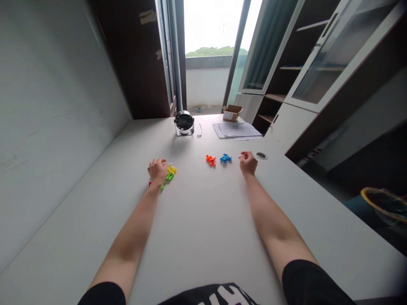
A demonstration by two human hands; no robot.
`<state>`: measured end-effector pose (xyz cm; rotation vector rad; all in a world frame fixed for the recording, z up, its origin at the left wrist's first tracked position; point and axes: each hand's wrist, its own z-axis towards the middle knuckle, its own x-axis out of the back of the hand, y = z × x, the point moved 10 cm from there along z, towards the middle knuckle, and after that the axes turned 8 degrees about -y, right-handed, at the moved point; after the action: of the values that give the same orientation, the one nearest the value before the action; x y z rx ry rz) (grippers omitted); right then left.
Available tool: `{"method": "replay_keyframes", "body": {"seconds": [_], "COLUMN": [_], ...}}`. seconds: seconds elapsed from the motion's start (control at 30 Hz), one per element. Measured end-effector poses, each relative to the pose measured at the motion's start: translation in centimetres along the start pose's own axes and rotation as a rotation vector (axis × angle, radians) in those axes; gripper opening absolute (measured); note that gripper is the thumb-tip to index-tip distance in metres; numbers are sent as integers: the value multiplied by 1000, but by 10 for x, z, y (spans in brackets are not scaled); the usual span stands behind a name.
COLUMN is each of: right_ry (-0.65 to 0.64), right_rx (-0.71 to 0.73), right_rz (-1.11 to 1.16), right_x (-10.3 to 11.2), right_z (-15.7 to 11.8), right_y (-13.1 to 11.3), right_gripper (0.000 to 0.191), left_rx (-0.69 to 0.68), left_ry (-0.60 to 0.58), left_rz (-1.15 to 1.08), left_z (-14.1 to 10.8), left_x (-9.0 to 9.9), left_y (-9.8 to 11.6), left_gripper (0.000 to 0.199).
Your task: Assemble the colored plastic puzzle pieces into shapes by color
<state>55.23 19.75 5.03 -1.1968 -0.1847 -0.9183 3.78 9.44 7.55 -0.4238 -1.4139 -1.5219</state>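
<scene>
My left hand (157, 170) rests over a mixed pile of small plastic pieces at the left, its fingers curled down and their tips hidden. Yellow pieces (171, 170) and green pieces (170, 177) show beside it, with a bit of red (150, 184) by the wrist. My right hand (248, 162) is closed in a pinch low over the table, right of a small heap of blue pieces (225, 158). What it holds, if anything, is too small to name. Left of the blue heap lies a heap of orange pieces (210, 160).
A roll of tape (261, 156) lies just beyond my right hand on the white table (200, 237). Farther back are a round black device on a stand (184, 123), papers (240, 130) and an open cardboard box (232, 114). A wall (63, 106) borders the left side.
</scene>
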Motion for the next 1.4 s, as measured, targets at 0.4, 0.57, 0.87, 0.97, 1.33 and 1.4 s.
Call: {"method": "replay_keyframes", "body": {"seconds": [0.4, 0.57, 0.87, 0.97, 1.33, 1.4], "right_ry": [-37, -13, -52, -82, -294, -341], "right_rx": [143, 215, 289, 300, 612, 671], "right_rz": [25, 112, 178, 168, 230, 245], "right_x": [-7, -10, -22, -26, -51, -59], "right_z": [-20, -25, -35, -40, -106, -122], "right_y": [-60, -72, -91, -97, -185, -197], "right_gripper": [30, 25, 22, 22, 18, 17], "left_rx": [-4, -65, -24, 5, 10, -1], "left_ry": [-294, -353, -257, -207, -309, -381], "left_rz": [78, 119, 143, 108, 59, 71], "left_z": [19, 14, 17, 18, 27, 27], "left_x": [-24, -22, -12, -7, -11, -12], "left_y": [-47, -51, -61, -66, -64, -64], "left_gripper": [33, 38, 28, 26, 31, 33]}}
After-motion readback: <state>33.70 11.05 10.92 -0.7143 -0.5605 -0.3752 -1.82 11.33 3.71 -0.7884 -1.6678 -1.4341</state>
